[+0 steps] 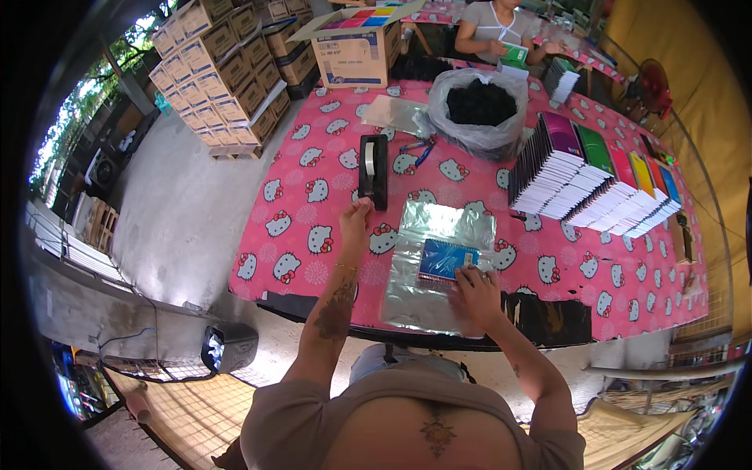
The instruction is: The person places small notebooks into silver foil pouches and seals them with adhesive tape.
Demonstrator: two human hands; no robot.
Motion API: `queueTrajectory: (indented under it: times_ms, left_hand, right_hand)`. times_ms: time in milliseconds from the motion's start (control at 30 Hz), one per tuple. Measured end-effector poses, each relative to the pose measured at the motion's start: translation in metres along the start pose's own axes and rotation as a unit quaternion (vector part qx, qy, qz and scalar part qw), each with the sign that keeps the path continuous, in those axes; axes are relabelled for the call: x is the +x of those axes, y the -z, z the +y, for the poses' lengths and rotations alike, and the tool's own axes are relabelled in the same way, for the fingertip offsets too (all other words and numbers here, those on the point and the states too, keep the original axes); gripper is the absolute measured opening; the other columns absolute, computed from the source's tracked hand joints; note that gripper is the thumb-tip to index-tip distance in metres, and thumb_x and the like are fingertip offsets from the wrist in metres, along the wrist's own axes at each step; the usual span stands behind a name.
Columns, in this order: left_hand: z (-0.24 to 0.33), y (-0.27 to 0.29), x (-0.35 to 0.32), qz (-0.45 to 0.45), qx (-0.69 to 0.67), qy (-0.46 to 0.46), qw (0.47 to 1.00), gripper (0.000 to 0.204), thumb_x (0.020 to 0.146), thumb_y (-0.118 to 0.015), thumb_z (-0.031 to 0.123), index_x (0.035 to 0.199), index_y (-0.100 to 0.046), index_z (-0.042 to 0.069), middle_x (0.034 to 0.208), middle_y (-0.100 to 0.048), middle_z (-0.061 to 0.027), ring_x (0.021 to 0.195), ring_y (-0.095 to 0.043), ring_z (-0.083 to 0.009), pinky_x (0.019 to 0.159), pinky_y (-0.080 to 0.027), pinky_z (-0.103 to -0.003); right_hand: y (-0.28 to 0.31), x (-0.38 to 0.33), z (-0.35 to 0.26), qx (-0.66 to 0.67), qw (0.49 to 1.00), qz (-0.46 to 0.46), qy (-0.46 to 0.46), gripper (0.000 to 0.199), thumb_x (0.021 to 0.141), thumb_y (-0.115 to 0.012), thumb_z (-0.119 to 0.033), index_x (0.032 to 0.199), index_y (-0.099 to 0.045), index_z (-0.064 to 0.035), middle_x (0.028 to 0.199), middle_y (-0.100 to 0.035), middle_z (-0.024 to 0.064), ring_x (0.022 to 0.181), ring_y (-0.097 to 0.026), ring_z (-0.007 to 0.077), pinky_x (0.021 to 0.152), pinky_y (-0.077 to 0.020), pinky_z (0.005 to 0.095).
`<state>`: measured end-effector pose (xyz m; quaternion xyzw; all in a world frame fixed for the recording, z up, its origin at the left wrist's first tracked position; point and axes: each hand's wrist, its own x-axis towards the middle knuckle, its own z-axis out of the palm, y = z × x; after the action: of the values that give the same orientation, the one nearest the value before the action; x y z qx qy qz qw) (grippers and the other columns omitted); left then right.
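Note:
My left hand [356, 218] reaches forward to the near end of a black tape dispenser [374, 169] and its fingertips are pinched there, apparently on the tape end. My right hand [472, 288] presses down on a blue notebook [446, 259] wrapped in a clear plastic sleeve. That notebook lies on a stack of clear plastic bags [435, 266] spread over the pink patterned tablecloth [313, 196].
Rows of coloured notebooks [595, 176] stand at the right. A plastic bag of black material [479, 110] sits behind, with an open cardboard box [356, 43] beyond and stacked cartons [223, 66] at the left. Another person [501, 27] sits across the table. A fan [652, 82] stands far right.

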<state>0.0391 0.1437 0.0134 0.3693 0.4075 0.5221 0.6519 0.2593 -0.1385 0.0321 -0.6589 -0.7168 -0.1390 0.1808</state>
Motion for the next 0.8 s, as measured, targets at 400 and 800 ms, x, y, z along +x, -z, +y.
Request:
queueTrajectory:
  times_ms: [400, 800]
  left_hand:
    - [0.013, -0.052, -0.096, -0.178, 0.415, -0.085, 0.888, 0.024, 0.076, -0.076, 0.028, 0.085, -0.077, 0.006, 0.071, -0.072, -0.0074, 0.067, -0.067, -0.0107, 0.061, -0.051, -0.03]
    - [-0.01, -0.101, -0.175, -0.147, 0.735, -0.096, 0.655, 0.04, 0.082, -0.073, 0.043, 0.091, -0.066, 0.005, 0.075, -0.068, -0.0207, 0.078, -0.069, -0.0397, 0.073, -0.052, -0.051]
  right_hand:
    - [0.01, 0.007, 0.007, 0.066, 0.997, -0.015, 0.037, 0.037, 0.081, -0.069, -0.025, 0.113, -0.062, -0.0077, 0.105, -0.061, 0.0045, 0.11, -0.061, 0.0219, 0.089, -0.0443, 0.0406]
    - [0.02, 0.005, 0.011, 0.115, 0.993, -0.026, -0.007, 0.04, 0.084, -0.07, -0.034, 0.119, -0.064, -0.0151, 0.115, -0.058, 0.0037, 0.109, -0.057, 0.0241, 0.093, -0.0416, 0.0475]
